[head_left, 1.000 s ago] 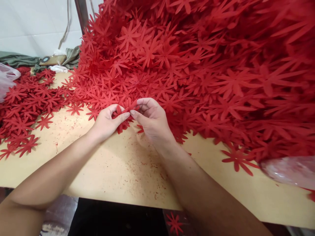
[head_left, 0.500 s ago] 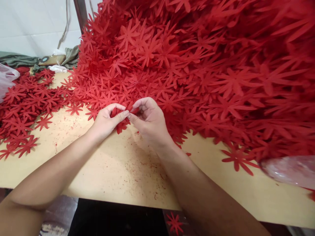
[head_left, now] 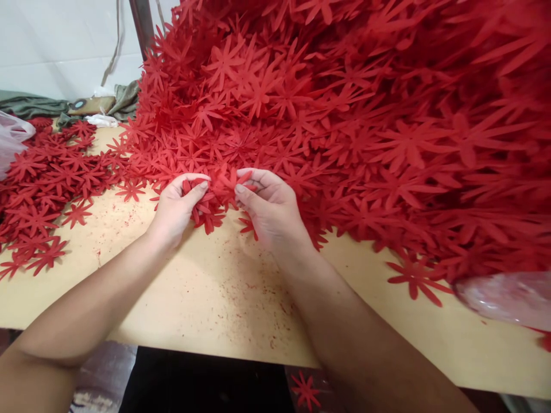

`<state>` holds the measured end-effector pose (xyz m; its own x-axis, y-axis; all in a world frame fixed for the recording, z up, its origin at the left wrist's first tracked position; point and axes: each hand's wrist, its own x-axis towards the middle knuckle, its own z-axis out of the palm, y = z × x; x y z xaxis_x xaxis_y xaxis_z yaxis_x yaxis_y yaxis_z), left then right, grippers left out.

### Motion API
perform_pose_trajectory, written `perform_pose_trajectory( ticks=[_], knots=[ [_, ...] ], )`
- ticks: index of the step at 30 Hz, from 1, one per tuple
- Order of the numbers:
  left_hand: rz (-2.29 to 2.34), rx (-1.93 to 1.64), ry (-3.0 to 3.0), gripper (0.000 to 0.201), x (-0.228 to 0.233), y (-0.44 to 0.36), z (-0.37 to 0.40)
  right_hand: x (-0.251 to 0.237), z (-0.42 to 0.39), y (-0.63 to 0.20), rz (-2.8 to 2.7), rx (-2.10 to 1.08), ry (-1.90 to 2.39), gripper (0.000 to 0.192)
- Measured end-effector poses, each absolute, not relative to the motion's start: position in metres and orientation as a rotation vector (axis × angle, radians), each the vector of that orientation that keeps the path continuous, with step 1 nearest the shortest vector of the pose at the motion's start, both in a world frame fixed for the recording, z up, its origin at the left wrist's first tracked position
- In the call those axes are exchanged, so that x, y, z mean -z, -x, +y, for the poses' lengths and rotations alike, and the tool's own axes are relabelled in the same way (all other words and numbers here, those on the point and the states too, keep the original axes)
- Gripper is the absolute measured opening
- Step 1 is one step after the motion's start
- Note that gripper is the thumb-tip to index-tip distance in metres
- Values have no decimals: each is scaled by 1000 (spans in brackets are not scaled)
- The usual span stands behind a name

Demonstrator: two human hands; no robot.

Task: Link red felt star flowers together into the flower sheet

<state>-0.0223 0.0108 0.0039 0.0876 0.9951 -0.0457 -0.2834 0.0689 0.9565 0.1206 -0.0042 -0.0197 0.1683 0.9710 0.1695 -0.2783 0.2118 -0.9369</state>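
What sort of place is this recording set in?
Probably a small craft or piecework workshop: a huge heap of red flower cutouts on a plain worktable, with clear plastic bags alongside.

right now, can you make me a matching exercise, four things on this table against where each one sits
Things:
1. left hand
2. big flower heap
3. clear bag
4. green cloth

Places:
A. far left corner, by the wall
B. right edge of the table
C. fills the back and right
D. at the heap's near edge, pinching red flowers

Pairs: 1-D, 2-C, 3-B, 4-A
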Motion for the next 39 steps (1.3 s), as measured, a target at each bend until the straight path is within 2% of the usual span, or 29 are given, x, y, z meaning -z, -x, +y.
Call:
perform_pose_trajectory(
  ticks=[4,9,14,24,28,34,39],
  knots=[
    [984,-1264,-977,9,-4,21,11,19,-5,-118,-949,-1185,948,20],
    [990,-1297,-918,10,-5,22,13,18,-4,-123,-893,-1081,959,16],
    [1041,-1361,-817,15,-10,29,21,17,3,-143,-783,-958,1004,23],
    [968,-1167,-844,17,-10,22,11,29,6,-132,-874,-995,996,21],
    [944,-1140,-872,16,-8,24,11,25,4,-133,-892,-983,1074,29],
    [910,-1104,-878,14,-11,23,9,23,1,-135,-1023,-774,1164,42],
    [865,-1068,-920,18,-10,22,6,22,-3,-134,-1113,-538,1136,38]
  ],
)
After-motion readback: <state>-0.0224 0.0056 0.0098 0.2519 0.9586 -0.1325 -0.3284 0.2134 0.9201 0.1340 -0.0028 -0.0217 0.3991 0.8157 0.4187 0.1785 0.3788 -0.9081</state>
